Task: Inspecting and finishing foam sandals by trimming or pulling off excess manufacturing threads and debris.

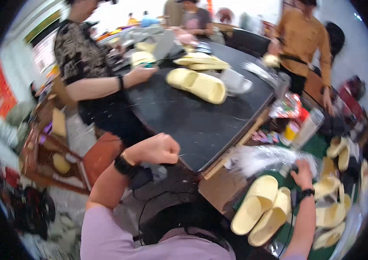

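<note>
Left hand [164, 149] is fisted, contents hidden; right hand [303, 174], loosely open, seemingly empty, is beside yellow slippers [252, 209], paired but unbagged.

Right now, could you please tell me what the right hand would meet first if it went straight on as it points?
Most likely the clear plastic, just ahead of the right hand; whether they already touch is unclear.

1. Left forearm [108, 186], angled toward 1 o'clock; left hand [160, 149], just off centre at 8 o'clock, curled into a fist;
2. Right forearm [308, 216], directed toward 12 o'clock; right hand [304, 175], at 4 o'clock, outspread, back uppermost.
</note>
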Demonstrator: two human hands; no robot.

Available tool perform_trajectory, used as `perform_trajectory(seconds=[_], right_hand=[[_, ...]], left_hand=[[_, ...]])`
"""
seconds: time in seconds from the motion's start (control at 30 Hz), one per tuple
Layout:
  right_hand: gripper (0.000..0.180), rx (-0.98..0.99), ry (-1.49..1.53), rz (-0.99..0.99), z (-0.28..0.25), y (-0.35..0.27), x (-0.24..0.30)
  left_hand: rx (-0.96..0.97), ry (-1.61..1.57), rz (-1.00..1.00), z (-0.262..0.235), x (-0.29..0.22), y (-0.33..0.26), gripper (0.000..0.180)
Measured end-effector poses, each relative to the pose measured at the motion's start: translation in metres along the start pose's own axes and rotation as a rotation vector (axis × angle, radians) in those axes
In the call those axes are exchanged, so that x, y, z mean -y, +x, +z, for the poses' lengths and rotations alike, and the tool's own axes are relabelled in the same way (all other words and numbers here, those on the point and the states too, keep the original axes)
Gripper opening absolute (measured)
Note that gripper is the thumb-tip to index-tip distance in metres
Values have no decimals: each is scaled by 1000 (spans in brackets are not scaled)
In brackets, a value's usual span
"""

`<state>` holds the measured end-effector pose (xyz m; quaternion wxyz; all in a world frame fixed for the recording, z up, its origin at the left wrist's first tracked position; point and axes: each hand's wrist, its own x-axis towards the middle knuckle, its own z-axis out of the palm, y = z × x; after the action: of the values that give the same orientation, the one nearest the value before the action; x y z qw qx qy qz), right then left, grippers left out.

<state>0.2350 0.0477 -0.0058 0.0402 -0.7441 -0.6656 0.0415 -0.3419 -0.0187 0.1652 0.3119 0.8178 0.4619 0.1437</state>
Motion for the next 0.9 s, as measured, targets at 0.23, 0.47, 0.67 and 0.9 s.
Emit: perform_trajectory(seconds=[0.23, 0.47, 0.67, 0.9], right_hand=[[71, 35, -26, -26, -7, -4, -14], [55, -24, 649, -263, -58, -54, 57], [51, 358, 1113, -447, -136, -191, 182], [11, 23, 1068, -464, -136, -252, 153]], left_hand=[[63, -234, 8, -22, -15, -51, 22], [50, -210, 334, 27, -74, -15, 21], [110, -304, 530, 59, -123, 17, 20], [142, -243, 564, 69, -180, 18, 16]])
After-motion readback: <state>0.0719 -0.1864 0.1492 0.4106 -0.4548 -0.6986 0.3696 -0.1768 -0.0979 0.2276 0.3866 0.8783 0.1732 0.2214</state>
